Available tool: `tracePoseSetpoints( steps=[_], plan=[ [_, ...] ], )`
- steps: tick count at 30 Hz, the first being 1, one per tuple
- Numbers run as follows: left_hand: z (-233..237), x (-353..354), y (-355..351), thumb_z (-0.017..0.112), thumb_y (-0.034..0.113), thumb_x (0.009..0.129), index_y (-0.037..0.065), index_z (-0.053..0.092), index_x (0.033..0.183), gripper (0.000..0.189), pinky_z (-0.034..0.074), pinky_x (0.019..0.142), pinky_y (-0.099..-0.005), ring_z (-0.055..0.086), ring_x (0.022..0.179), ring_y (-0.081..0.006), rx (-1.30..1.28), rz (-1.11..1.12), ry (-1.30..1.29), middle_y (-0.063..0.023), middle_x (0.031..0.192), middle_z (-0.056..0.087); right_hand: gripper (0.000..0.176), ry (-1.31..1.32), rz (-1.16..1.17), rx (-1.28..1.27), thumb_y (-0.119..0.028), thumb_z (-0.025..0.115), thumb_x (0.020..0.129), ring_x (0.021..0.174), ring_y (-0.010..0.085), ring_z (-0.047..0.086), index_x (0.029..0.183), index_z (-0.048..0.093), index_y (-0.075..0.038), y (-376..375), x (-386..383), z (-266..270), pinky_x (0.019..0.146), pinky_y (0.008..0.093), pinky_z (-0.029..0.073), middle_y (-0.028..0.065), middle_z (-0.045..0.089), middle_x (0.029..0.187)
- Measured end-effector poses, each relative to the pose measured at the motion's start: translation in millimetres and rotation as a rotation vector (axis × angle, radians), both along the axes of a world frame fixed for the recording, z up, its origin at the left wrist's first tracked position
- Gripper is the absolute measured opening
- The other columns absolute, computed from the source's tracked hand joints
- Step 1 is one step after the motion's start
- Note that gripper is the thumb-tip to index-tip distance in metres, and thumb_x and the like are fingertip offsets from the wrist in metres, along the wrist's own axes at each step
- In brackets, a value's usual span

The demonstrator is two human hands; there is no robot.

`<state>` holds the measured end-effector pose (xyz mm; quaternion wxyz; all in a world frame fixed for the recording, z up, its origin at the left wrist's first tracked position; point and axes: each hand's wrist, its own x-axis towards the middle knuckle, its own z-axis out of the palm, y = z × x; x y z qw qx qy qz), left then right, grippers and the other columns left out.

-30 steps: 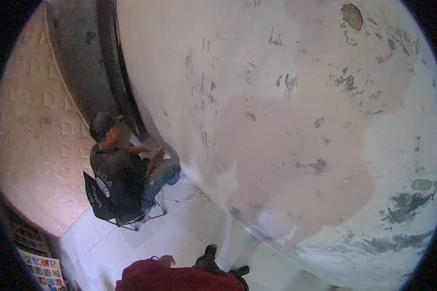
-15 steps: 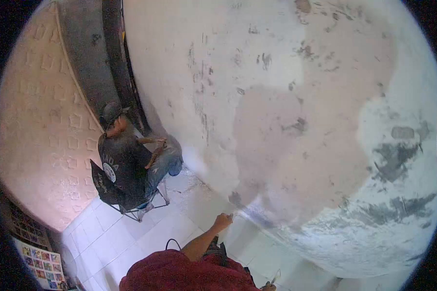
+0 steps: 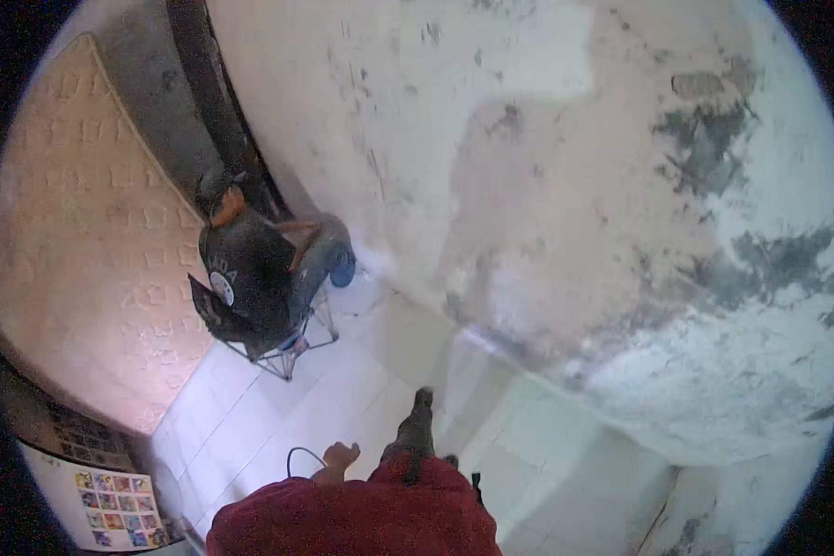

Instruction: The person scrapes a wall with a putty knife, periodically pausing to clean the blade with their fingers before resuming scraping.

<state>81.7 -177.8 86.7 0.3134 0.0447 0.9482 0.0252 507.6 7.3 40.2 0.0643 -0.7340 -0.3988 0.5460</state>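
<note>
Patched, flaking plaster is spread over the wall (image 3: 565, 213), by which the upper right of the frame is filled, and a white tiled floor (image 3: 278, 417) is laid below it. At the lower centre, the left hand (image 3: 341, 455) is seen above a red shirt (image 3: 352, 519); its fingers appear loosely spread with nothing held, though the view is small. A black cable (image 3: 292, 456) is looped just beside it, on its left. The right hand is not shown. Left of the frame's middle, another person (image 3: 250, 269) is seated on a folding chair (image 3: 287, 347) near the wall.
</note>
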Motion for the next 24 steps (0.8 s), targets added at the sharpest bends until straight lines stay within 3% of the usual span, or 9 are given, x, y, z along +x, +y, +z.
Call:
tracePoseSetpoints(
  steps=[3,8,12,15,18,20,21,23,24],
  plan=[
    [-63,8,-22,0.046,0.055,0.073,-0.004,0.059,0.089,0.062,0.047,0.075,-0.0442,0.058,0.087,-0.0364,0.046,-0.034,0.057,-0.0264,0.091,0.059,0.045,0.013,-0.011,-0.018,-0.029,0.052,0.082,0.054,0.0210,0.050,0.123,0.041,-0.012,-29,20,-1,0.043,0.0360,0.040,0.0154,0.052,0.081],
    [-5,18,38,0.040,0.054,0.079,-0.007,0.059,0.084,0.064,0.046,0.076,-0.0462,0.059,0.083,-0.0392,0.116,-0.148,0.104,-0.0289,0.086,0.059,0.044,0.082,-0.021,0.042,-0.026,0.051,0.083,0.055,0.0204,0.052,0.122,0.040,-0.011,-70,52,-7,0.043,0.0358,0.042,0.0175,0.054,0.090],
    [-21,7,77,0.040,0.056,0.079,-0.002,0.061,0.084,0.062,0.046,0.072,-0.0474,0.059,0.079,-0.0381,0.218,-0.189,0.172,-0.0238,0.082,0.060,0.043,0.284,-0.049,0.223,-0.025,0.051,0.084,0.056,0.0199,0.053,0.122,0.038,-0.010,-61,51,-5,0.042,0.0356,0.043,0.0192,0.055,0.097],
    [-21,9,83,0.043,0.052,0.080,0.001,0.060,0.084,0.054,0.046,0.060,-0.0472,0.058,0.069,-0.0353,0.350,-0.351,0.386,-0.0187,0.074,0.060,0.043,0.302,-0.288,-0.164,-0.011,0.059,0.077,0.039,0.0150,0.045,0.115,0.040,-0.010,-18,40,7,0.031,0.0285,0.035,0.0102,0.052,0.064],
    [-6,18,75,0.047,0.049,0.079,0.004,0.057,0.088,0.047,0.042,0.048,-0.0436,0.054,0.056,-0.0303,0.297,-0.245,0.230,-0.0106,0.058,0.054,0.037,0.221,-0.050,0.087,-0.015,0.062,0.078,0.036,0.0130,0.044,0.108,0.041,-0.012,-13,33,11,0.028,0.0259,0.031,0.0038,0.050,0.054],
    [-13,28,53,0.045,0.049,0.078,-0.001,0.060,0.090,0.054,0.046,0.076,-0.0426,0.059,0.085,-0.0372,0.120,-0.044,0.133,-0.0225,0.084,0.061,0.033,0.138,-0.076,0.036,-0.016,0.061,0.078,0.035,0.0122,0.043,0.105,0.041,-0.012,-12,33,19,0.027,0.0259,0.030,0.0035,0.049,0.054],
    [-39,20,20,0.045,0.049,0.078,-0.003,0.059,0.090,0.056,0.046,0.077,-0.0429,0.058,0.088,-0.0367,0.159,-0.252,0.097,-0.0236,0.088,0.061,0.029,0.066,-0.082,-0.003,-0.016,0.060,0.079,0.034,0.0115,0.042,0.102,0.042,-0.012,-18,39,25,0.027,0.0258,0.030,0.0033,0.049,0.054],
    [11,36,13,0.043,0.050,0.077,-0.007,0.057,0.093,0.061,0.043,0.083,-0.0430,0.055,0.095,-0.0380,-0.016,-0.093,-0.015,-0.0274,0.097,0.057,0.026,0.117,-0.189,0.011,-0.016,0.059,0.079,0.034,0.0115,0.041,0.099,0.043,-0.011,-39,49,31,0.027,0.0261,0.029,0.0030,0.048,0.053],
    [4,36,-6,0.043,0.050,0.077,-0.008,0.056,0.096,0.062,0.043,0.084,-0.0431,0.055,0.096,-0.0387,-0.027,-0.087,-0.048,-0.0279,0.098,0.057,0.023,0.184,-0.277,0.036,-0.015,0.059,0.079,0.034,0.0116,0.040,0.097,0.044,-0.011,-48,51,32,0.027,0.0264,0.029,0.0028,0.046,0.052]
  ],
)
